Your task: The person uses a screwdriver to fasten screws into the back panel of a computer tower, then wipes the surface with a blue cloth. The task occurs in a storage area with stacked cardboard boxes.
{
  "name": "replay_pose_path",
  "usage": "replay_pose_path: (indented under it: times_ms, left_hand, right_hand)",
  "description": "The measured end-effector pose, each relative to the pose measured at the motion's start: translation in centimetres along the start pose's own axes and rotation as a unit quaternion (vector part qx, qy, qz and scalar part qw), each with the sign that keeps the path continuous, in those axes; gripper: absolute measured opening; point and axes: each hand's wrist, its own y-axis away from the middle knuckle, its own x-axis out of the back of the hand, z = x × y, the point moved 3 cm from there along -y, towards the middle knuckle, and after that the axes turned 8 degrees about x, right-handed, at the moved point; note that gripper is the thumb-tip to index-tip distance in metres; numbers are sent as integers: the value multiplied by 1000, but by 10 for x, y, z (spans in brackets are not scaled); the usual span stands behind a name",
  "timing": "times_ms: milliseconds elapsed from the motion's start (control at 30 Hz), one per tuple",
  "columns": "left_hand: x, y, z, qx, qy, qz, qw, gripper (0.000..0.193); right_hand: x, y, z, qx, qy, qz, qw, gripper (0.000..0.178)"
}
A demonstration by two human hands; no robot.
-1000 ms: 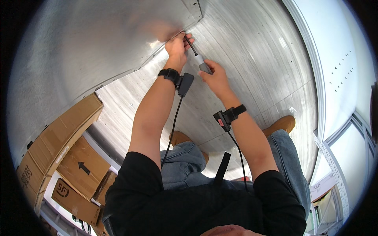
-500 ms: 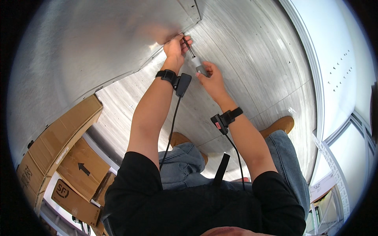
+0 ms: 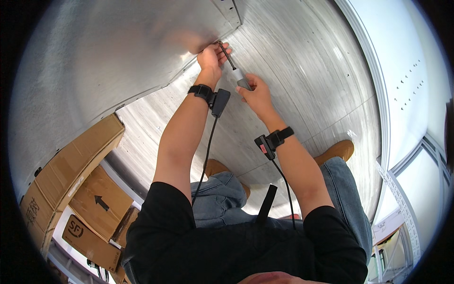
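Observation:
My right hand (image 3: 256, 94) is closed around the thick grey handle of a screwdriver (image 3: 242, 79). Its long dark shaft points up and left to the lower edge of a big silvery metal panel (image 3: 142, 42). At that edge, my left hand (image 3: 211, 57) is closed about the shaft's tip, thumb and forefinger drawn together and the other fingers curled behind the shaft. Whatever sits between those fingertips is too small and covered to make out. Each wrist wears a black strap with a small cabled device.
Pale wood-look flooring (image 3: 302, 61) lies under my hands and brown shoes. Cardboard boxes (image 3: 97, 203) stand at the left beside the panel. A white panel with small holes (image 3: 406, 61) rises at the right, above a metal frame (image 3: 402, 213). Black cables run from both wrists toward my body.
My right hand and the screwdriver handle have shifted very slightly, with the shaft's tip staying at the panel edge. The left hand has barely moved.

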Motion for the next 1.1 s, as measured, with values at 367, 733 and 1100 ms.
replay_pose_path:
  times_ms: [367, 733, 1100]
  left_hand:
    - [-3, 6, 1, -25, -9, 14, 1000, 12]
    - [11, -11, -3, 35, -10, -59, 998, 15]
    - [34, 24, 22, -6, -46, -75, 996, 11]
  right_hand:
    - [3, -4, 2, 30, -1, -34, 999, 44]
    - [5, 18, -19, 0, 75, 2, 997, 39]
    - [11, 31, -78, 68, -27, -25, 997, 29]
